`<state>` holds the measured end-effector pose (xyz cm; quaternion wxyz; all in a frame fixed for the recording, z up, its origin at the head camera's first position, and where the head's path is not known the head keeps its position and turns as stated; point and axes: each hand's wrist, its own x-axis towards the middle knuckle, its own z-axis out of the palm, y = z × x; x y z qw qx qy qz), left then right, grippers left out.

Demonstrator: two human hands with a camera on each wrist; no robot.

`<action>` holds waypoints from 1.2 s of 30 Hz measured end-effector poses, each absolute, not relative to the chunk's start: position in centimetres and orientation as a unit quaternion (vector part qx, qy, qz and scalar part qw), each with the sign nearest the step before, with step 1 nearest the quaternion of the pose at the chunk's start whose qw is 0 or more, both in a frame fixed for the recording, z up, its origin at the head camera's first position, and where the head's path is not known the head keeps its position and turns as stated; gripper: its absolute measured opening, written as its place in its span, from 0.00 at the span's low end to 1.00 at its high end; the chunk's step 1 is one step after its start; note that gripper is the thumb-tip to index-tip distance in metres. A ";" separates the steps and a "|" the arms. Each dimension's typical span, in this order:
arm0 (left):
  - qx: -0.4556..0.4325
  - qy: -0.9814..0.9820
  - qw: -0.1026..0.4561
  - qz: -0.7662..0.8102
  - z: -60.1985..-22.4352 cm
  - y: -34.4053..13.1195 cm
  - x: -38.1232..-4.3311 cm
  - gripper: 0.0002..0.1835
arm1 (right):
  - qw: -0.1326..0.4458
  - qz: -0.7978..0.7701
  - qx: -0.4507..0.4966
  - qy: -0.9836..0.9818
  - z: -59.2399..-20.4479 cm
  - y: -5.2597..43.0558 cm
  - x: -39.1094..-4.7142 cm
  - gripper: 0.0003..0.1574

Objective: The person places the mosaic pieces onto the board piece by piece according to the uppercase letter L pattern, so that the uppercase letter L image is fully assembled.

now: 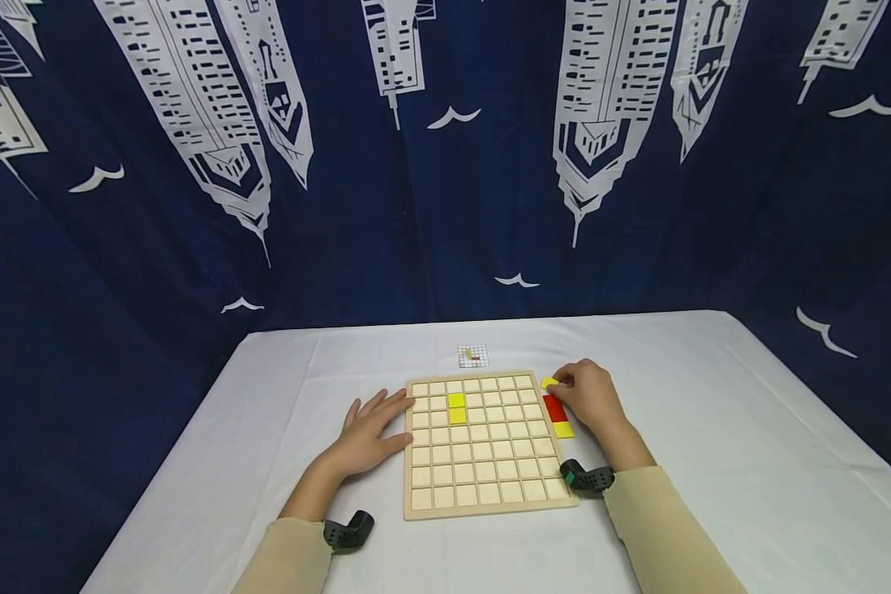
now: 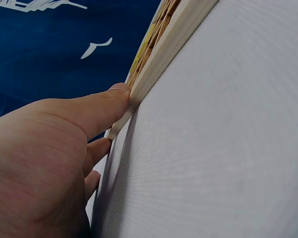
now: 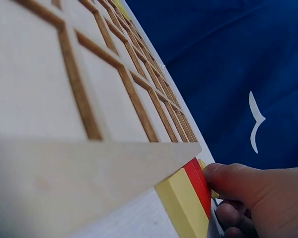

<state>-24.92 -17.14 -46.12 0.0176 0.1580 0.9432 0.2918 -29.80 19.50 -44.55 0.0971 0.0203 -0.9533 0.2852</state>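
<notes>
My left hand (image 1: 371, 437) lies at the left side of a wooden grid board (image 1: 484, 451), fingers spread and fairly straight. In the left wrist view its thumb (image 2: 107, 106) touches the board's edge. Two yellow square tiles (image 1: 456, 407) sit one above the other in cells of the board's upper part. Beyond the board's right side, my right hand (image 1: 590, 400) pinches another yellow tile (image 1: 549, 383) between thumb and fingers. Just below that hand are red tiles (image 1: 554, 408) and a yellow tile (image 1: 563, 430), lined up along the board's right edge.
A small card (image 1: 473, 355) printed with a grid and coloured marks lies behind the board. White cloth (image 1: 327, 371) covers the table, and a dark blue curtain (image 1: 431, 206) with white building shapes hangs behind it. Each wrist wears a black device (image 1: 351, 532).
</notes>
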 end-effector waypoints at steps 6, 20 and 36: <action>0.153 0.942 0.014 0.299 -46.1 -17.0 -24.8 0.32 | 0.120 0.292 0.024 -0.949 -44.4 19.8 -29.8 0.10; 0.154 0.941 0.010 0.301 -46.0 -17.0 -24.9 0.32 | 0.017 0.304 0.113 -0.946 -43.6 21.3 -29.6 0.14; 0.151 0.943 0.013 0.296 -46.0 -17.0 -24.8 0.32 | -0.010 0.330 0.138 -0.934 -44.0 22.5 -29.7 0.16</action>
